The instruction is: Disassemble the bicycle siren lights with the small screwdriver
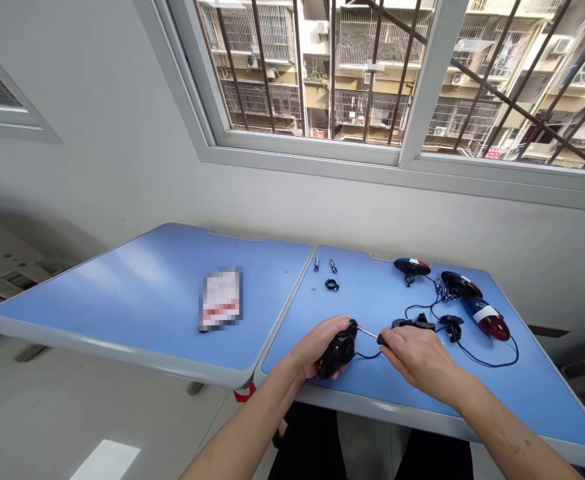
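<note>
My left hand point(321, 343) is closed round a glossy black device point(339, 353) above the front of the right blue table. My right hand point(419, 357) grips the dark handle of a screwdriver point(369, 333). The thin metal shaft points left, and its tip meets the small upper end of the black device, near my left thumb. A black cable point(368, 357) runs from the device toward the right and passes behind my right hand. Just beyond my right hand lie black parts point(422, 322), partly hidden by it.
Two batteries point(333, 267) and a black ring clamp point(331, 285) lie farther back. At the right are a red-and-black light point(491, 320), two more lights point(412, 267) and looped cables. A blurred packet point(221, 298) rests on the left table point(147, 300). A barred window is behind.
</note>
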`<state>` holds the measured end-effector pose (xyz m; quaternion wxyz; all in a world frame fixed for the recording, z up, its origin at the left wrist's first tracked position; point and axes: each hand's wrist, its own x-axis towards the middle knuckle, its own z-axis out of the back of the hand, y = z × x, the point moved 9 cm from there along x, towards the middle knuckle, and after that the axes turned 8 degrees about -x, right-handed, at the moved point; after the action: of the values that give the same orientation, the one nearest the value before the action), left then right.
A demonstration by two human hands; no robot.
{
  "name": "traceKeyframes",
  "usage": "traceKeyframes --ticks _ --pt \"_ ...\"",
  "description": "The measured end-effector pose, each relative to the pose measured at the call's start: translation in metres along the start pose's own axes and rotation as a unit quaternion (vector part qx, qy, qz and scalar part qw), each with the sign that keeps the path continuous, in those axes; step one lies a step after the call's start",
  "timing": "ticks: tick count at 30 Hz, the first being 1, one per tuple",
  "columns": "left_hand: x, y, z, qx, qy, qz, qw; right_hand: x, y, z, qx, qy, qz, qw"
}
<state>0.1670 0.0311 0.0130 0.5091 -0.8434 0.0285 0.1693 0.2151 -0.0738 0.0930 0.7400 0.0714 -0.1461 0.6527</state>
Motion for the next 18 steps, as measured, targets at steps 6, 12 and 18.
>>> traceKeyframes --ticks 6,12,18 --pt "-0.004 -0.004 0.002 0.016 -0.057 -0.02 0.998 -0.003 -0.021 -0.003 0.139 -0.035 -0.121 0.982" --pt "-0.008 -0.002 0.006 0.035 -0.086 -0.028 0.995 -0.004 -0.041 -0.021 0.234 0.063 -0.274 0.931" --pt "-0.01 -0.006 0.005 0.035 -0.086 -0.057 0.994 0.0 -0.03 -0.014 0.212 0.077 -0.202 0.953"
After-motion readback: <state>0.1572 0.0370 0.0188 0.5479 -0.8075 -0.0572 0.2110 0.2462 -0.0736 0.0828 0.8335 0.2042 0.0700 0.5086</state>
